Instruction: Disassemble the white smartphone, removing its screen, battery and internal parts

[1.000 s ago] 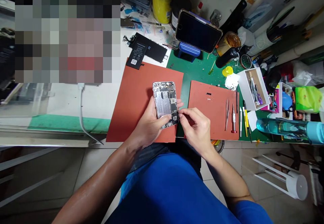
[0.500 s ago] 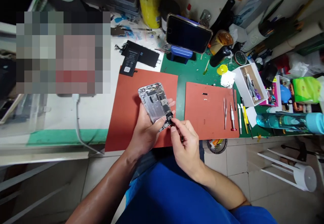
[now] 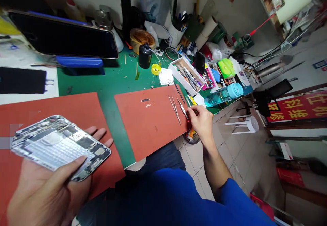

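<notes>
An opened phone (image 3: 63, 144), its frame and inner parts exposed, lies tilted in my left hand (image 3: 48, 192) above the left red mat. My left thumb presses over the phone's lower part, and its fingertips show past the far edge. My right hand (image 3: 203, 122) is at the right end of the other red mat, thumb and fingers closed together over the near ends of slim pen-like tools. What sits between these fingers is hidden. Just left of it lie a silver screwdriver (image 3: 183, 110) with a red end and a pair of tweezers (image 3: 175, 111).
A phone on a blue stand (image 3: 79, 62) stands at the back left. A white tool box (image 3: 187, 74), a blue water bottle (image 3: 224, 95) and a black bottle (image 3: 145, 56) line the bench's far side. Small parts (image 3: 145, 100) lie on the right red mat (image 3: 148, 127).
The view has swung right and come closer to the opened phone. My right hand has left the phone and moved right to the tools. My left hand still holds the phone.
</notes>
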`<state>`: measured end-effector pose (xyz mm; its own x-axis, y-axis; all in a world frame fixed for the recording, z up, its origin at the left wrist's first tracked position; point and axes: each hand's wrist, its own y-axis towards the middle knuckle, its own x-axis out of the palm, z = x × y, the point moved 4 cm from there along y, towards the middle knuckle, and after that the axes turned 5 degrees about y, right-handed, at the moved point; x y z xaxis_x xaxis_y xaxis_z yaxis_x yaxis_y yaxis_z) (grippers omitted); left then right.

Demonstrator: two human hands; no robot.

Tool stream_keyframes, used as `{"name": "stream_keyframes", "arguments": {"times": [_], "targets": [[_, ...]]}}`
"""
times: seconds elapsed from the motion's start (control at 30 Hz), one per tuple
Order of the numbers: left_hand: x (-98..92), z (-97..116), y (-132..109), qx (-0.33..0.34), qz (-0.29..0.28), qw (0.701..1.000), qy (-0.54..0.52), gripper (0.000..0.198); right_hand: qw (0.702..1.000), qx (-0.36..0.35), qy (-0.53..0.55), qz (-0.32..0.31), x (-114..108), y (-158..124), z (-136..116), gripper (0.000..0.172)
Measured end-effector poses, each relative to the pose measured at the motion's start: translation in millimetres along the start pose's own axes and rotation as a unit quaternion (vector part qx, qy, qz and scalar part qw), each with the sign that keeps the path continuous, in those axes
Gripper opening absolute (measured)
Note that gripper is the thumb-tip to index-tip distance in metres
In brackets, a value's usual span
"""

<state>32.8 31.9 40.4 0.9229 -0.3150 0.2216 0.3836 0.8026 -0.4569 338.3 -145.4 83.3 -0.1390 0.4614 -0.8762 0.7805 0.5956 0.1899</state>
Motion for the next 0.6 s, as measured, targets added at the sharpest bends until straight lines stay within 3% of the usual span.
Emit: {"name": "stream_keyframes", "arguments": {"times": [0.1,0.3,0.43,0.47,0.53,0.6], "targets": [[2.7,3.9,-2.6,0.010,0.037,0.999,0.009,0.078,0.999,0.005,-0.031,-0.036,7.2,21.6,9.9,0.023],[6.6,-1.8,-4.0,0.029,0.026,0.999,-0.032,0.082,0.991,-0.010,-0.043,-0.125,36.6,83.5,-6.7,0.018],[1.4,-14.3,-4.7,0.042,-0.011,0.993,-0.105,0.082,0.980,-0.003,-0.044,-0.194,40.3,107.5,-11.7,0.016],[-0.6,-16.8,-4.6,0.043,-0.016,0.992,-0.119,0.082,0.980,-0.006,-0.049,-0.195,38.2,108.4,-12.5,0.014],[-2.9,-20.0,-4.3,0.044,-0.033,0.990,-0.132,0.082,0.990,-0.026,-0.037,-0.137,27.8,100.2,-18.2,0.006],[-3.7,-21.0,-4.3,0.045,-0.045,0.988,-0.138,0.083,0.990,-0.056,0.104,-0.083,16.1,72.0,-32.5,0.009]]}}
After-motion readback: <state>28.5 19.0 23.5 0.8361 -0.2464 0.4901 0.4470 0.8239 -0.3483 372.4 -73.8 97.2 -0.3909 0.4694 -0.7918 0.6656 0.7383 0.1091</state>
